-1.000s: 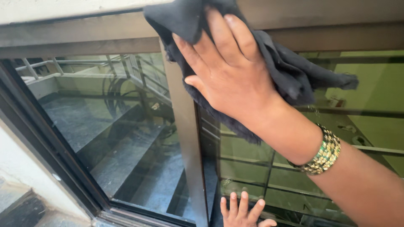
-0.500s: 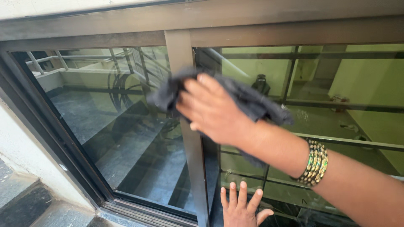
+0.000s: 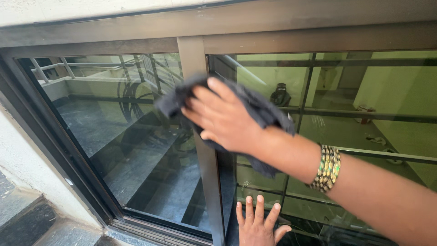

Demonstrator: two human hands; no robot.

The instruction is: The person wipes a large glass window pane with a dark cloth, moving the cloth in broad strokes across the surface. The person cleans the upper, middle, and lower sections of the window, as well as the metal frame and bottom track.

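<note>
On the left runs the dark window frame (image 3: 54, 150) with its glass pane (image 3: 132, 150) mirroring a staircase. At the middle upright bar (image 3: 200, 182), the right hand (image 3: 223, 118) presses a dark grey cloth (image 3: 259, 107) flat against it, fingers spread over the fabric. Lower down, the left hand (image 3: 257, 225) rests open-fingered on the right-hand glass. Green-and-gold bangles (image 3: 327, 168) circle the right wrist.

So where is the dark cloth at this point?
In the head view the dark cloth sits centre frame, pressed under the right hand against the window's vertical middle bar, well above the left hand flat on the glass.
</note>
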